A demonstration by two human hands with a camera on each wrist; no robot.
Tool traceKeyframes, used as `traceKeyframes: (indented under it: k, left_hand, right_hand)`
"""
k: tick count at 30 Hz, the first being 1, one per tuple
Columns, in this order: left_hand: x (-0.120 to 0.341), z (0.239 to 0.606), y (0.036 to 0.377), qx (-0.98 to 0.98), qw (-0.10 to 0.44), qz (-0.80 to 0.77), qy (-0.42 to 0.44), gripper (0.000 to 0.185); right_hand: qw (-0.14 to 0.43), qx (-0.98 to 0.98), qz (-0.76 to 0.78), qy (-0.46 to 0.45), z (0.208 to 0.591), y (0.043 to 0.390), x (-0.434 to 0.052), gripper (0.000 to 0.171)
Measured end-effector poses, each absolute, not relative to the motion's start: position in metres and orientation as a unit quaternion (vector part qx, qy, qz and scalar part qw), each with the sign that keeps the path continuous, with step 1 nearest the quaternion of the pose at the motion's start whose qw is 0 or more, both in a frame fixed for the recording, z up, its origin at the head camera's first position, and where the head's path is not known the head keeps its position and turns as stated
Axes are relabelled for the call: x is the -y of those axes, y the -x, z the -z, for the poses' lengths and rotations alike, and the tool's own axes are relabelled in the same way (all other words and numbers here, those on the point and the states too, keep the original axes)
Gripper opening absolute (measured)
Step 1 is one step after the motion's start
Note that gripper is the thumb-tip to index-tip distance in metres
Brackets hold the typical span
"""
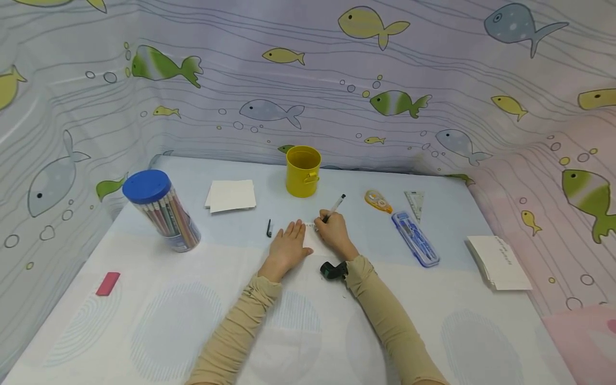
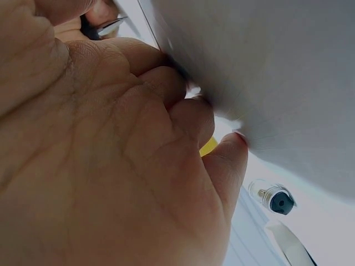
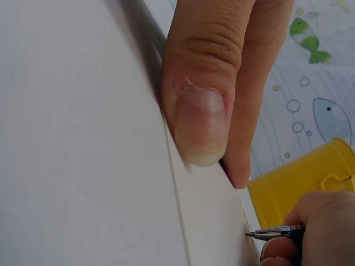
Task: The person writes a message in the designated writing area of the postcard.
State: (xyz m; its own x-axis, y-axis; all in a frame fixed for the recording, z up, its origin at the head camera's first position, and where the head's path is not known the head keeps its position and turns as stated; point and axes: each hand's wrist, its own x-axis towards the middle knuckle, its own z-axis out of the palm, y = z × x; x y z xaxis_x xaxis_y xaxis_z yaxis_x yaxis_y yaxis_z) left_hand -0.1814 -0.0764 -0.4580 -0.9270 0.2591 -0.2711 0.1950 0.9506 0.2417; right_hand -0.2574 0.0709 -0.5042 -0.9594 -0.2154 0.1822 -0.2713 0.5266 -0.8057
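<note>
A small white card (image 1: 312, 241) lies on the table's middle. My left hand (image 1: 287, 245) rests flat on its left side, fingers straight; in the left wrist view the fingers (image 2: 188, 119) press on the card (image 2: 277, 72). My right hand (image 1: 333, 231) grips a black-and-clear pen (image 1: 335, 207) with its tip on the card's top edge. In the right wrist view the pen tip (image 3: 265, 234) touches the card (image 3: 83, 138) beside a left-hand finger (image 3: 202, 111). The pen's black cap (image 1: 269, 228) lies left of my left hand.
A yellow cup (image 1: 303, 171) stands behind the hands. On the left are a blue-lidded tub of coloured pencils (image 1: 162, 213), a white card stack (image 1: 231, 195) and a pink eraser (image 1: 108, 283). On the right lie correction tape (image 1: 377, 201), a set square (image 1: 415, 203), a blue case (image 1: 415, 238) and more cards (image 1: 498, 262).
</note>
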Motion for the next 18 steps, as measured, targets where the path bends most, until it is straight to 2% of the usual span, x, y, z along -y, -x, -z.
traceKeyframes:
  k: [18]
  left_hand:
    - [0.0755,0.4591,0.1825,-0.975,0.158,-0.104,-0.115,0.074]
  right_hand:
    - [0.030,0.871,-0.471,-0.134,0.5035,0.2564,-0.0717,0.038]
